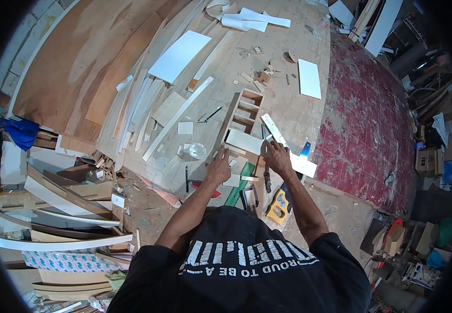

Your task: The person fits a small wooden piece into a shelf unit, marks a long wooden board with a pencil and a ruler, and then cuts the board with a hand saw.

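A small wooden frame with shelves (245, 110) lies on the plywood work surface (288, 112). A white laminate piece (244, 141) rests across its near end. My left hand (218, 168) presses on the near left edge of that piece, fingers curled. Over at the piece's right end, my right hand (277, 158) has its fingers on it, beside a long white strip (287, 148). Whether either hand truly grips the piece is unclear.
A handsaw with yellow handle (279, 205), a green strip (240, 183), a pencil (187, 178) and a clear round lid (197, 150) lie near me. White panels (179, 55) (309, 78), wood strips and scraps cover the surface. Stacked curved boards (61, 219) fill the left; red floor (372, 135) right.
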`<state>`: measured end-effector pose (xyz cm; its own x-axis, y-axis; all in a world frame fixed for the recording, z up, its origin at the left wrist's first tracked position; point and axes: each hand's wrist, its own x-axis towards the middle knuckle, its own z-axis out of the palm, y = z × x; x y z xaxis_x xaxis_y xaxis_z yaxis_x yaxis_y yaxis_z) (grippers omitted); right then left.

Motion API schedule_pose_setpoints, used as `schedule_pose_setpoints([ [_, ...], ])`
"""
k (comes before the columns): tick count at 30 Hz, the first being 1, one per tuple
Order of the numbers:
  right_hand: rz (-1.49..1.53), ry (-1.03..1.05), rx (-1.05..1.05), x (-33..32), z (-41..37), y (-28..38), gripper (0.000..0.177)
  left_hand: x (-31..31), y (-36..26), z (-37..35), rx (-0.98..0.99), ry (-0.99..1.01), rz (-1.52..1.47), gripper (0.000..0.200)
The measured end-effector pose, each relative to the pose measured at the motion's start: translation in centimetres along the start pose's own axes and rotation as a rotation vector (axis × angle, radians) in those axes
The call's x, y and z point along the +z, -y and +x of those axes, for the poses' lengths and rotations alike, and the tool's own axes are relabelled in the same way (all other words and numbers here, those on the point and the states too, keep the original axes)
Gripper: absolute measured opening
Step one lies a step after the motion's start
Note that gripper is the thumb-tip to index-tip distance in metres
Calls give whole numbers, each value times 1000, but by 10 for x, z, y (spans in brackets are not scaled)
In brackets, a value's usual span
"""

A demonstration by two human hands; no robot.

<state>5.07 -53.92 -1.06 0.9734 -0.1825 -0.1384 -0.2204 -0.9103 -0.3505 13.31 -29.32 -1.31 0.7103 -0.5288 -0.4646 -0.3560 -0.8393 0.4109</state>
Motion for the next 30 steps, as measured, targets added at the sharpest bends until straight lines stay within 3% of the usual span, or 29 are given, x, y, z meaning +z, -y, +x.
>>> schedule_pose_setpoints([
  [18,0,17,42,-1,0,0,70,-5,-2,-2,-9,26,-28,84],
  [22,22,-11,61,-5,2,-2,67,-9,-8,-7,-39,34,34,76],
  [24,44,60,100,-9,4,-6,75,-7,-8,-9,-35,24,89,75],
  [28,31,36,104,-7,5,-10,73,9,0,-8,85,-46,214,70],
  [30,14,3,112,-7,4,-9,64,18,4,-4,131,-67,265,72],
])
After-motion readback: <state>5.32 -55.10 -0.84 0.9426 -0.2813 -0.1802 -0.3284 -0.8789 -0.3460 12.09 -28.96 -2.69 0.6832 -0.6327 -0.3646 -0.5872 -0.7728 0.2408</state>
